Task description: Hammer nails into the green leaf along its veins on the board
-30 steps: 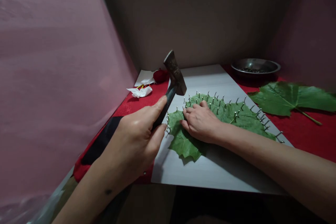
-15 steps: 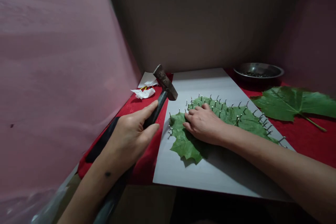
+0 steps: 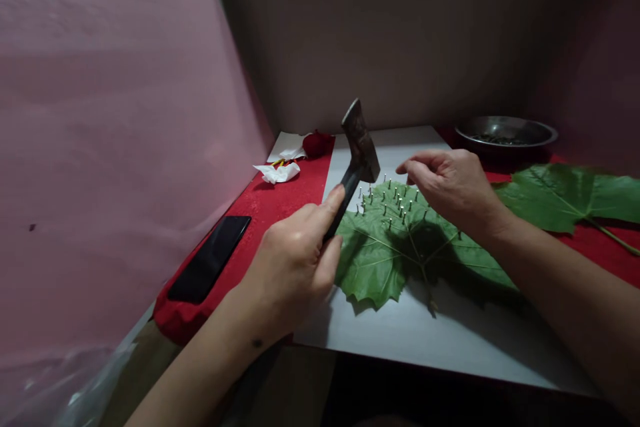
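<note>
My left grip [image 3: 293,259] clasps the hammer [image 3: 361,150]; my right grip [image 3: 454,188], whether closed I cannot tell, hovers above the nail-studded leaf [image 3: 383,250]

No legible writing or numbers.

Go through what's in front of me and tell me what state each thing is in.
Hammer: upright, gripped in the left hand
Right hand: in the air, fingers bent, grip unclear
Near leaf: spread on the white board, part nailed
Nails: standing up, some tilted
Far leaf: loose, no nails visible
Bowl: upright, small pieces inside
Phone: lying flat, screen dark
Tissue: crumpled
</note>
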Tool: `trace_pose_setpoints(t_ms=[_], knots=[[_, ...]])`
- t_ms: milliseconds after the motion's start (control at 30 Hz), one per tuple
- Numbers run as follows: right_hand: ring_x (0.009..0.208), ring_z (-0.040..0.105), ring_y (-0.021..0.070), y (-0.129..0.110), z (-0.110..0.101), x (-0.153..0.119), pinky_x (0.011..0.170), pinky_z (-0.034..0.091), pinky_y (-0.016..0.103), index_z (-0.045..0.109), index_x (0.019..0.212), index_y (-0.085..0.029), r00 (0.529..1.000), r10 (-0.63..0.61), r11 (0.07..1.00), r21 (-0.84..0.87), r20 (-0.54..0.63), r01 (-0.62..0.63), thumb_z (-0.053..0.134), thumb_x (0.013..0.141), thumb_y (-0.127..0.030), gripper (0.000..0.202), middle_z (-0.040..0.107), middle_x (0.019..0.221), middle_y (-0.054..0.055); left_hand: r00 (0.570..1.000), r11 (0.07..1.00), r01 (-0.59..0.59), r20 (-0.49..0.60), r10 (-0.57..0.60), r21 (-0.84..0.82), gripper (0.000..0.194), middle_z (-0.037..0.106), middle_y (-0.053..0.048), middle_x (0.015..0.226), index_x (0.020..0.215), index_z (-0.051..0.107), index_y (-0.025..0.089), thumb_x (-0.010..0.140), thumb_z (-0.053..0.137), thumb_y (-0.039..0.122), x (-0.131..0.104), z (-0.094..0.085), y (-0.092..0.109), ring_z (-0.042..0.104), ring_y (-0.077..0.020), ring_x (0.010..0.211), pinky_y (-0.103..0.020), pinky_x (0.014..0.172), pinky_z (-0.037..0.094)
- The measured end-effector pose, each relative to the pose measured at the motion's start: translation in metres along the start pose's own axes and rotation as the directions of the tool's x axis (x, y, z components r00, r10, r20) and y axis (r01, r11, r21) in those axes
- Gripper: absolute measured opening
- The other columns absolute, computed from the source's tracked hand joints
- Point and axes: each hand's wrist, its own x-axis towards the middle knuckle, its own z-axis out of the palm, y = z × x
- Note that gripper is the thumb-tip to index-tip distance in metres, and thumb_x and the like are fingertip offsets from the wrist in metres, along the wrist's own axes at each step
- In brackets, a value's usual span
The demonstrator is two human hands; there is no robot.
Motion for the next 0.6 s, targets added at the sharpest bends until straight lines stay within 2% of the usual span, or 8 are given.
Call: trace_pose_setpoints(t_ms=[67,167,267,400,433,500,567,600], knots=[[0.048,0.046,0.0116,-0.001,-0.001,-0.001,0.047,0.031,0.027,0.07,0.074,-0.016,0.999,0.028,1.0,0.016,-0.023,-0.027,0.043,0.079,-0.024,0.028,0.061,0.056,0.004,0.995,0.999,0.014,0.093,-0.018,0.051,0.049,0.071,-0.01,0.095,0.128,0.052,0.014,0.079,0.049,0.015,0.004,0.006,-0.001,0.066,-0.0207,0.086,-0.033,0.078,0.052],[0.051,0.048,0.0123,-0.002,-0.001,-0.002,0.048,0.032,0.027,0.07,0.073,-0.016,0.999,0.034,0.999,0.024,-0.023,-0.033,0.043,0.079,-0.024,0.028,0.061,0.058,0.004,0.963,0.995,0.036,0.263,-0.06,0.097,0.05,0.071,-0.008,0.093,0.128,0.052,0.018,0.078,0.05,0.013,0.01,0.009,-0.002,0.066,-0.0209,0.088,-0.033,0.08,0.052],[0.054,0.05,0.0128,-0.001,0.0,-0.002,0.05,0.033,0.027,0.069,0.071,-0.015,0.999,0.033,0.999,0.033,-0.005,-0.033,0.043,0.079,-0.024,0.029,0.061,0.059,0.005,0.972,0.995,0.038,0.228,-0.059,0.095,0.049,0.071,-0.008,0.094,0.129,0.051,0.016,0.08,0.049,0.017,0.011,0.002,0.001,0.066,-0.0217,0.09,-0.034,0.083,0.051],[0.054,0.05,0.0126,0.001,0.002,-0.001,0.05,0.033,0.026,0.069,0.071,-0.014,0.999,0.044,0.997,0.058,-0.014,-0.043,0.043,0.078,-0.023,0.028,0.062,0.06,0.005,0.999,0.997,0.018,0.05,-0.022,0.081,0.05,0.07,-0.011,0.1,0.131,0.049,0.011,0.082,0.049,0.021,0.006,-0.005,0.005,0.065,-0.0222,0.093,-0.033,0.085,0.05],[0.054,0.05,0.0125,0.002,0.002,0.0,0.05,0.033,0.026,0.069,0.071,-0.014,0.999,0.045,0.997,0.064,-0.017,-0.044,0.043,0.078,-0.023,0.028,0.062,0.06,0.005,0.998,0.997,0.024,0.06,-0.029,0.079,0.05,0.069,-0.012,0.103,0.131,0.049,0.01,0.082,0.049,0.02,0.005,-0.004,0.005,0.065,-0.0226,0.094,-0.034,0.086,0.05],[0.054,0.05,0.0122,0.002,0.003,-0.001,0.05,0.033,0.026,0.069,0.071,-0.014,0.999,0.047,0.996,0.074,-0.012,-0.046,0.043,0.078,-0.023,0.028,0.062,0.06,0.005,0.986,0.996,0.056,0.156,-0.066,0.066,0.05,0.069,-0.013,0.106,0.131,0.05,0.011,0.081,0.049,0.018,0.003,0.001,0.002,0.065,-0.0236,0.096,-0.036,0.086,0.05],[0.053,0.049,0.0118,0.002,0.004,-0.002,0.049,0.033,0.025,0.069,0.071,-0.014,0.999,0.046,0.996,0.08,0.006,-0.046,0.043,0.078,-0.023,0.028,0.062,0.06,0.004,0.962,0.994,0.102,0.25,-0.106,0.031,0.049,0.069,-0.012,0.108,0.129,0.052,0.014,0.081,0.05,0.016,0.003,0.005,0.0,0.064,-0.0232,0.098,-0.036,0.087,0.05],[0.053,0.049,0.0117,0.002,0.004,-0.002,0.049,0.033,0.025,0.069,0.071,-0.014,0.999,0.044,0.996,0.083,0.013,-0.045,0.043,0.078,-0.023,0.028,0.062,0.06,0.004,0.959,0.993,0.121,0.258,-0.117,0.0,0.048,0.069,-0.011,0.109,0.129,0.053,0.016,0.081,0.05,0.017,0.003,0.004,-0.001,0.064,-0.0226,0.099,-0.035,0.088,0.049]])
